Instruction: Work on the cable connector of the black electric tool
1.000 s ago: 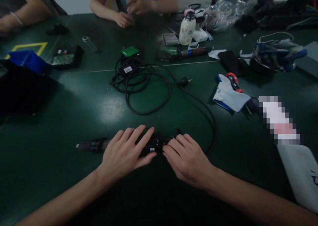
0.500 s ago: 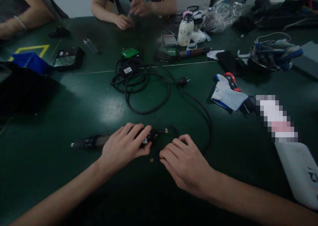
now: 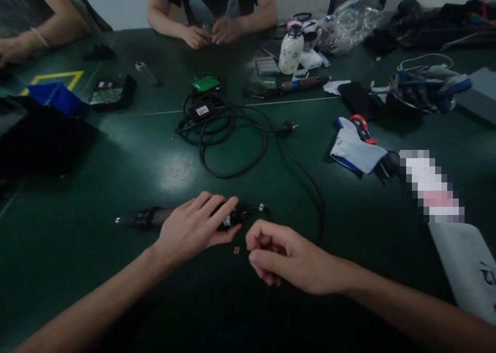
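left hand (image 3: 199,221) grips a black rod-shaped tool (image 3: 145,218); right hand (image 3: 287,257) is curled

a dark green table (image 3: 116,187) fills most of the view, with a coiled cable (image 3: 227,177) near its middle. beyond the coil sits a co-worker (image 3: 209,6) in a black top, hands close together; another person's arm (image 3: 64,19), with a pale band at the wrist, shows beyond the coil and well to its left. a black bulk (image 3: 39,141) and a blue bin (image 3: 54,98) are well left of the coil. a white case (image 3: 461,260) lies to its right, on the near side. the tool lies crosswise on the near side of the coil, metal tip pointing left. the left hand is wrapped over it, and a dark strand sticks out of the tool's right end. the right hand, also on the coil's near side, is apart from the tool, fingers bent inward; i cannot tell whether it holds anything. a white-and-blue glove (image 3: 358,149) lies right of the coil, a patterned bottle (image 3: 291,50) stands upright beyond it, and a plug (image 3: 287,127) rests at its right edge. a tiny brass-coloured piece (image 3: 236,250) lies on the near side of the coil, between the hands.
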`<state>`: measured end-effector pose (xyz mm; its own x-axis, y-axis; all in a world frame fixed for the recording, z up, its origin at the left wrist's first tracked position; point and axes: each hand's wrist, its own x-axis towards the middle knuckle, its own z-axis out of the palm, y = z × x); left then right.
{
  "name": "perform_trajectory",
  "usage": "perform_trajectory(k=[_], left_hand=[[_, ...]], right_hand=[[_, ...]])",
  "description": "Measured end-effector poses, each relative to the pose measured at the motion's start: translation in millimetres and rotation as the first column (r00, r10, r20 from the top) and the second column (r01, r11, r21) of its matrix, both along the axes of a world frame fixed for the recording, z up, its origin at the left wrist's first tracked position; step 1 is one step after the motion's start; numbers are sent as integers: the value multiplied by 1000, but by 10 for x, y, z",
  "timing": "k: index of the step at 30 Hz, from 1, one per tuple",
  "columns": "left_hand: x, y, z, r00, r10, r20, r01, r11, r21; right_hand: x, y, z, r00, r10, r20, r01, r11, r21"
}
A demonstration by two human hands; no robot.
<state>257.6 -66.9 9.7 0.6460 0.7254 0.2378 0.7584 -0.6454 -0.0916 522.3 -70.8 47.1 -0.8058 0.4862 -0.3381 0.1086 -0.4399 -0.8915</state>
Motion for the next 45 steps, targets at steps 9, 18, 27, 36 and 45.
perform_trajectory(k=[9, 18, 27, 36, 45], left_hand=[[-43, -9, 25, 997, -71, -28, 70, 997, -13], [114, -132, 54, 999, -3, -42, 4, 999, 35], [92, -102, -6, 991, -92, 94, 87, 995, 55], [151, -167, -1, 992, -61, 110, 54, 997, 62], [170, -209, -34, 974, -116, 194, 113, 993, 26]], right_hand=[[95, 71, -302, 876, -372, 307, -140, 413, 900], [85, 57, -379, 866, -400, 300, -160, 347, 924], [63, 4, -369, 853, -428, 299, -40, 518, 855], [51, 27, -369, 853, -427, 299, -14, 555, 832], [42, 15, -401, 845, -434, 311, -29, 544, 838]])
